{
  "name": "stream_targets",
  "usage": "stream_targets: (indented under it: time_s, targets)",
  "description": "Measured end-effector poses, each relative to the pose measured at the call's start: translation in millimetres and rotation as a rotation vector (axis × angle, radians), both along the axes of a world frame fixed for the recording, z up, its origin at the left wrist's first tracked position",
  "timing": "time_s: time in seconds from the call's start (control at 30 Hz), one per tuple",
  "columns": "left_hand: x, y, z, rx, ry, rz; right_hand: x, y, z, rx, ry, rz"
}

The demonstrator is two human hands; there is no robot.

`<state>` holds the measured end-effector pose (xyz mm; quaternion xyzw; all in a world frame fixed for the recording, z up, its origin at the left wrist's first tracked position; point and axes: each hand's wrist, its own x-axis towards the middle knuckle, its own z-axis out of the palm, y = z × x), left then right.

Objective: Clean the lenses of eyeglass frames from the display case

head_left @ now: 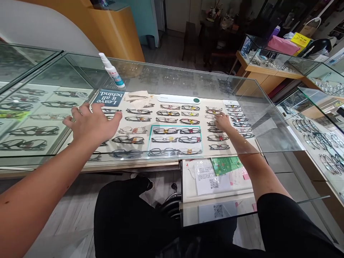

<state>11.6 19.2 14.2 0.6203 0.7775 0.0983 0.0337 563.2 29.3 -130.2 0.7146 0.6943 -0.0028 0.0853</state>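
Note:
My left hand [92,123] is spread over the left part of the glass display case [161,71], holding nothing. Close to it are a dark blue sign [109,98] and several eyeglasses. Farther right, my right hand [223,122] has its fingers drawn together at a pair of pale-framed eyeglasses [211,116] in a column of frames; the fingers partly hide it. More eyeglasses [185,121] lie in rows on the white display base between my hands, several on a teal-edged card [151,138].
A white spray bottle [114,71] and a beige cloth [137,97] are beyond my left hand. Below my right forearm is a pulled-out drawer [192,197] with papers. Other glass cases with eyeglasses [319,136] flank me on the right. A wooden counter [118,34] stands behind.

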Motion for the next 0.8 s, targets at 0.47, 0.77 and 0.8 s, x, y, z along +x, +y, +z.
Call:
stream_targets:
  time_s: [0.47, 0.77, 0.8]
  targets:
    - [-1.2, -0.5, -1.6, 0.003, 0.02, -0.004, 3.7, -3.8, 0.6, 0.05, 0.032, -0.02]
    - [-7.0, 1.0, -4.4, 0.018, 0.006, -0.015, -2.4, 29.2, -4.6, 0.058, 0.113, -0.107]
    - [-7.5, 0.9, -4.6, 0.023, 0.001, -0.019, -2.2, 32.4, -6.1, 0.054, 0.124, -0.114]
